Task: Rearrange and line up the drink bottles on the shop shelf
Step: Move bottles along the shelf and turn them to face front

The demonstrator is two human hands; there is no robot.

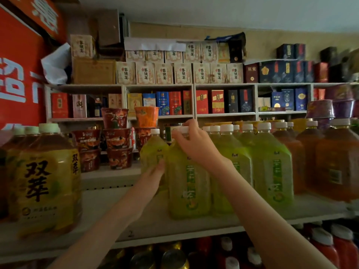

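Bottle cap (183,129) mostly beneath right hand (195,146).

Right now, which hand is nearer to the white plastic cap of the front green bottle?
Right: the right hand grips the white cap; the left hand is lower left, beside the green bottle.

Both forearms bare, reaching up & fwd from bottom of view and converging toward centre: L arm from lower left, R arm from lower right, w/ R wrist raised so that hand sits higher than the L. R hand (192,142) shows back-of-hand to camera, fingers (192,125) curled down over the cap of the front bottle (189,183), gripping it from above. L hand (153,176) is lower, just left of that bottle, one digit tip pressed on the rear bottle (153,150); other fingers hidden, so grip can't be told.
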